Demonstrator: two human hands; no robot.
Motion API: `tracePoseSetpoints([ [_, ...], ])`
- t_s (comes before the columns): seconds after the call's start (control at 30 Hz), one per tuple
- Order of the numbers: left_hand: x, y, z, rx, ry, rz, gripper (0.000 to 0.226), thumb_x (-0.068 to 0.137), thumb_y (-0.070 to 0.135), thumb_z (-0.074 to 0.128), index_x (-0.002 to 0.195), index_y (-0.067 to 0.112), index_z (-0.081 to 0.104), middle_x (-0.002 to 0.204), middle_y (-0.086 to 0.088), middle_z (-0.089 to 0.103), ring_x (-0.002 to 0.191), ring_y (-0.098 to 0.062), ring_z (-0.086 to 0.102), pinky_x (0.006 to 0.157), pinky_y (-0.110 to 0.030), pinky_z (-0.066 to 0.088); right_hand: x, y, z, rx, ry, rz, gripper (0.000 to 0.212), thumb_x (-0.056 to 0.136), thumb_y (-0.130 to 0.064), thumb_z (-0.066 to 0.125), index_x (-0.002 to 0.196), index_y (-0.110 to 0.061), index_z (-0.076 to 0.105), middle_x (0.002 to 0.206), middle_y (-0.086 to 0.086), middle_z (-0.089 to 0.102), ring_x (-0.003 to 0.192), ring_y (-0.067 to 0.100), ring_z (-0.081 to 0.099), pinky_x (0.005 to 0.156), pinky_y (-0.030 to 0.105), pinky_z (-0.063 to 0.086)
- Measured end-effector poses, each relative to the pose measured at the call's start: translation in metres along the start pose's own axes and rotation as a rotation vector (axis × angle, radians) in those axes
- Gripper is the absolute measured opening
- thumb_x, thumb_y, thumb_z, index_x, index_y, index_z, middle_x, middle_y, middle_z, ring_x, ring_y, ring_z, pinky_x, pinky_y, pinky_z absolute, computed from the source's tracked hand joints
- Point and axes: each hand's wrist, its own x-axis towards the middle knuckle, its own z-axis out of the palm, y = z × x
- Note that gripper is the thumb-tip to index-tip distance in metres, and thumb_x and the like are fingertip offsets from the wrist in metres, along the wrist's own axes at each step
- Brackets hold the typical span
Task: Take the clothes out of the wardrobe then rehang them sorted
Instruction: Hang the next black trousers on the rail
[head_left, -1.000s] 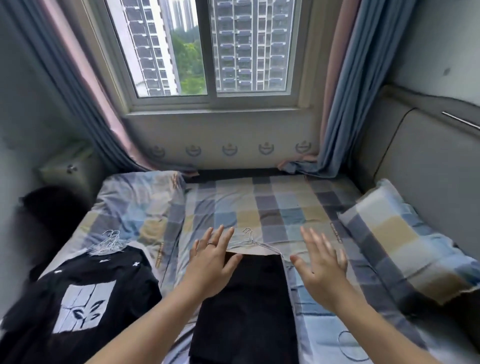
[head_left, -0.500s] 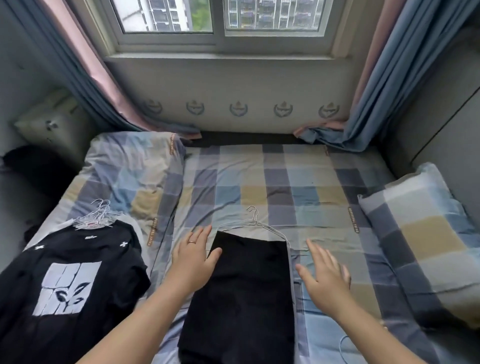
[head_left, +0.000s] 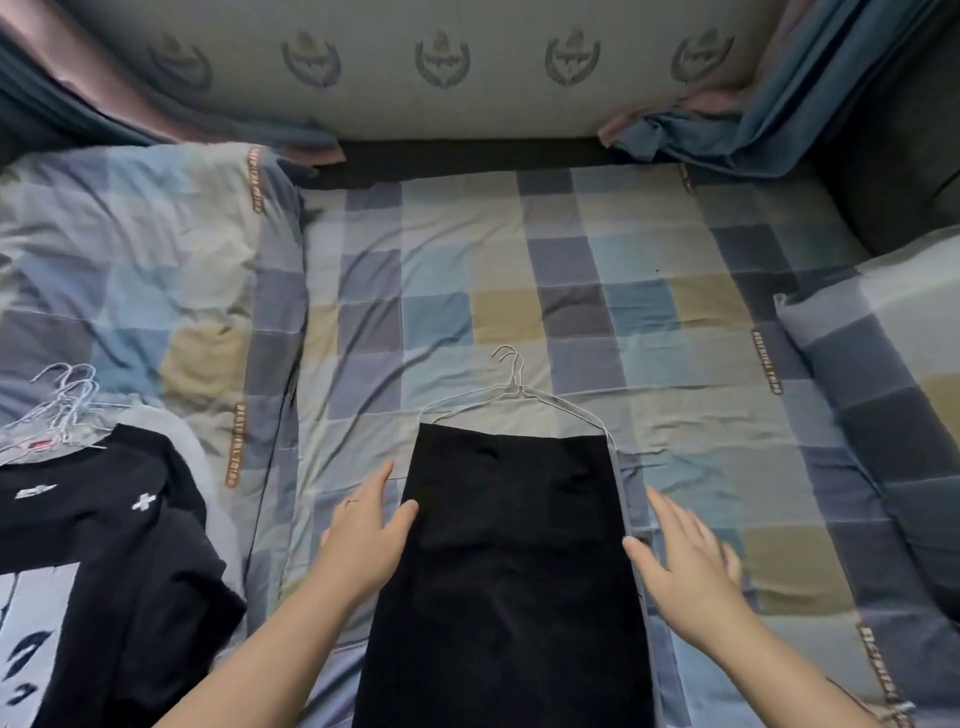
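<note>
A folded black garment (head_left: 511, 561) lies flat on the checked bed sheet (head_left: 519, 291), draped over white wire hangers (head_left: 511, 387) whose hooks point away from me. My left hand (head_left: 366, 530) lies open at the garment's left edge, thumb touching the cloth. My right hand (head_left: 685, 566) is open with fingers spread at the right edge, beside a grey-blue layer under the black one. At the lower left lies a black T-shirt (head_left: 98, 566) with a white print, on top of a bunch of white wire hangers (head_left: 62, 400).
A checked duvet (head_left: 130, 260) is heaped at the left and a checked pillow (head_left: 893, 374) lies at the right. Blue and pink curtains (head_left: 727, 119) pool at both far corners under a patterned wall. A dark padded headboard (head_left: 904, 156) stands at the right.
My view has tilted down, so the window is out of sight. Both hands have slid back toward me along the black garment's sides, from its top edge to about its middle.
</note>
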Motion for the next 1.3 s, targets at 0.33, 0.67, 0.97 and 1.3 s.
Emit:
tracePoseSetpoints([
  [0.33,0.18,-0.079,0.089,-0.096,-0.061,-0.071,0.065,0.1,0.039,0.053,0.156,0.026,0.024,0.157,-0.002,0.037,0.142,-0.022,0.039,0.113,-0.039,0.032,0.193,0.021,0.104,-0.101,0.003,0.05,0.067,0.097,-0.052,0.042,0.155,-0.033,0.014,0.161,-0.007,0.021,0.147,0.019,0.02,0.116,0.051,0.018],
  [0.67,0.296,-0.083,0.137,-0.3,0.0,-0.179,0.037,0.098,0.036,0.058,0.132,0.02,0.053,0.121,0.004,0.057,0.12,-0.023,0.054,0.101,-0.034,0.041,0.326,0.051,0.145,0.156,0.044,0.137,0.066,0.093,-0.043,0.056,0.148,-0.015,0.031,0.151,0.01,0.041,0.137,0.03,0.04,0.11,0.042,0.035],
  [0.97,0.3,-0.053,0.131,-0.451,0.072,-0.201,0.038,0.09,0.04,0.067,0.111,0.009,0.064,0.101,-0.007,0.064,0.092,-0.023,0.062,0.08,-0.033,0.046,0.328,0.031,0.129,0.583,0.193,0.199,0.048,0.085,-0.033,0.063,0.124,-0.006,0.056,0.107,0.007,0.052,0.111,0.03,0.054,0.095,0.039,0.041],
  [1.3,0.219,-0.006,0.063,-0.621,0.176,-0.272,0.045,0.095,0.034,0.063,0.131,0.006,0.057,0.126,-0.016,0.062,0.091,-0.022,0.053,0.082,-0.031,0.042,0.238,0.011,0.048,0.954,0.23,0.23,0.042,0.087,-0.016,0.065,0.115,0.014,0.055,0.129,0.024,0.044,0.092,0.032,0.057,0.077,0.04,0.043],
])
